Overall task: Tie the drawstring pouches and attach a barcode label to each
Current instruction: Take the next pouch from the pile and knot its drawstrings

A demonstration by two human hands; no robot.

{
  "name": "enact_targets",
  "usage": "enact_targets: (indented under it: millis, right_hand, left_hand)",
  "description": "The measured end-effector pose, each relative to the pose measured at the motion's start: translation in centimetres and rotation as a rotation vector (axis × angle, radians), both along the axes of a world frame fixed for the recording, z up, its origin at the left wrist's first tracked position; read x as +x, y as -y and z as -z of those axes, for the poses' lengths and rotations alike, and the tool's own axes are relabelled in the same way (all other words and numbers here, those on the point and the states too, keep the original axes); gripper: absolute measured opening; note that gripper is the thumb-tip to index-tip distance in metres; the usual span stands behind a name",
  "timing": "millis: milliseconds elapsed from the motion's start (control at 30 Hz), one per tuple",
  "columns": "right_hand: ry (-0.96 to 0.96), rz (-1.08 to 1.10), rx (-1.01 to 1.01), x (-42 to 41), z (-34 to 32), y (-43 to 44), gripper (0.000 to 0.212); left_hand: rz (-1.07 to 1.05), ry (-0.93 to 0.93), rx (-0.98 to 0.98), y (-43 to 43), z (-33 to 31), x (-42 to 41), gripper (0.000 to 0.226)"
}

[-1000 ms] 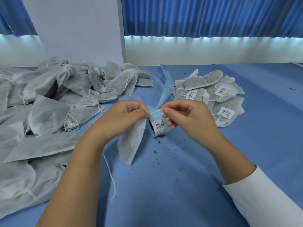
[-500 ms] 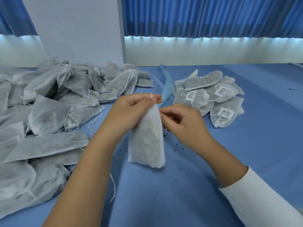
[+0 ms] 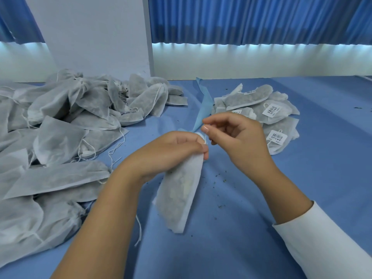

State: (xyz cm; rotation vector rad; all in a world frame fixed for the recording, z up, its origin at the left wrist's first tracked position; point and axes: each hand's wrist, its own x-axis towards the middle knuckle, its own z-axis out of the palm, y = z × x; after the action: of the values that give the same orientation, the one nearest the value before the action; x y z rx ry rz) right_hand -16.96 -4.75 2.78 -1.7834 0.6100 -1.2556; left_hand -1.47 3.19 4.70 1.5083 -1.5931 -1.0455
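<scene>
where heaped at far left on the blue table [image 3: 251, 228], grey drawstring pouches [image 3: 60, 121] with loose white cords. nearer centre, left hand [image 3: 173, 152] clenched round the gathered neck of one filled pouch [image 3: 181, 198], lower end hanging down by the table surface; touching it or not, cannot tell. just right of it, right hand [image 3: 237, 141], fingers curled, pinching that pouch's white drawstring [image 3: 204, 137] between thumb and forefinger. behind both hands, a pale blue strip [image 3: 205, 105]. farther right, a stack of tied pouches [image 3: 281, 125] bearing barcode labels [image 3: 271, 111]; dark crumbs [image 3: 221, 178] scattered nearer.
</scene>
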Motion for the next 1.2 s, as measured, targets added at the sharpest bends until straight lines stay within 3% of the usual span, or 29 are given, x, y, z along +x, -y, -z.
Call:
enact_targets:
  millis: [100,233,333,433,600,800,933,1067,1200]
  right_hand:
    - [0.049,-0.066,0.115,0.5,0.3,-0.1,0.015]
    - [-0.061,0.028,0.163,0.9,0.9,-0.1,0.019]
    - [-0.041,0.124,0.110,0.4,0.3,0.1,0.016]
    - [-0.044,0.046,0.114,0.0,0.0,0.0,0.013]
    - [-0.082,-0.056,0.070,0.1,0.1,-0.3,0.016]
    - [-0.124,-0.199,0.230,-0.2,0.2,0.1,0.013]
    - [-0.198,-0.128,0.198,-0.1,0.3,0.2,0.007]
    - [-0.283,-0.024,0.080,0.2,0.4,0.0,0.008]
    - [-0.275,0.005,0.073,0.4,0.4,-0.1,0.008]
  left_hand:
    - [-0.016,-0.130,-0.035,0.3,0.3,-0.4,0.023]
    - [-0.062,-0.397,-0.087,0.9,0.6,-0.2,0.023]
    - [-0.111,-0.459,-0.104,1.4,0.9,0.4,0.023]
    - [-0.149,-0.485,-0.114,1.7,1.2,0.7,0.022]
    - [-0.136,-0.439,-0.109,1.6,1.0,0.4,0.020]
    - [-0.136,-0.489,-0.078,1.4,0.9,0.6,0.021]
    - [-0.165,-0.406,-0.081,1.3,0.8,0.4,0.029]
    - [-0.397,-0.166,-0.165,1.4,1.1,0.3,0.014]
    - [-0.428,-0.160,-0.231,1.4,1.2,0.3,0.012]
